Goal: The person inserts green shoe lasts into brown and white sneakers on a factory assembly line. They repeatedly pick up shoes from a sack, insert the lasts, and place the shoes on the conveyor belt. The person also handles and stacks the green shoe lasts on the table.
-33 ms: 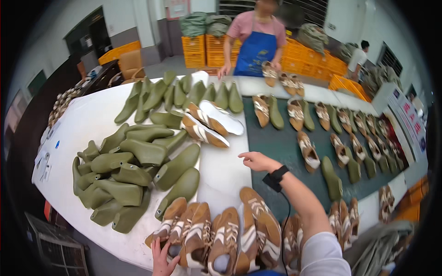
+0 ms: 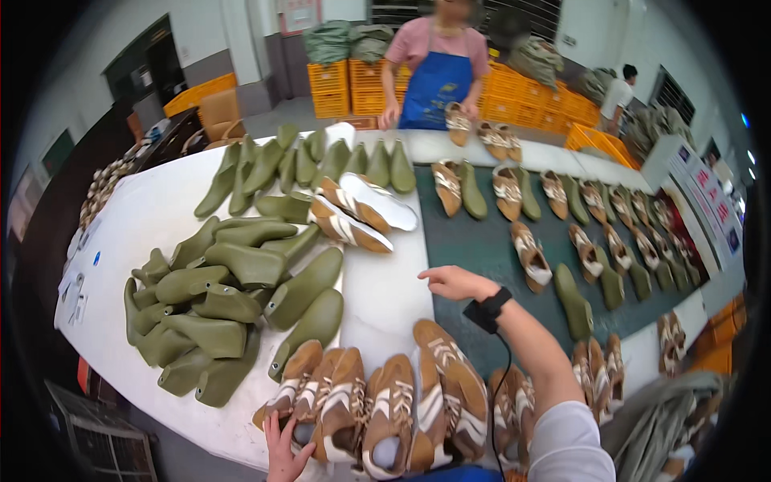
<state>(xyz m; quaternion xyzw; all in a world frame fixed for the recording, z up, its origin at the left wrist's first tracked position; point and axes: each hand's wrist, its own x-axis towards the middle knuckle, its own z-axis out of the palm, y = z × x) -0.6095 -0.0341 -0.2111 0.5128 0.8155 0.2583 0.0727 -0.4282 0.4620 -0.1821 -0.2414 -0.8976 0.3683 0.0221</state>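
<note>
My left hand (image 2: 285, 450) lies with spread fingers against the heel end of a brown-and-white sneaker (image 2: 291, 394) at the near edge of the table. More such sneakers (image 2: 392, 414) stand in a row to its right, some with pale stuffing inside. Over the white tabletop by the edge of the green belt, my right hand (image 2: 458, 283) is raised and empty, index finger stretched out to the left and the other fingers partly curled. Beyond it lies a pair of sneakers (image 2: 361, 210), one showing its white sole. Green shoe lasts (image 2: 213, 293) are heaped on the left.
On the green conveyor belt (image 2: 482, 249), sneakers and lasts stand in rows leading to a machine opening (image 2: 675, 209). Across the table is a co-worker in a blue apron (image 2: 438, 92), a sneaker near one hand. Orange crates (image 2: 329, 84) line the back. A cable (image 2: 502, 386) hangs from my right wrist device.
The whole view has shifted slightly, moving the scene a little left and up. Both my hands keep nearly the same pose, and the sneakers and lasts stay in place.
</note>
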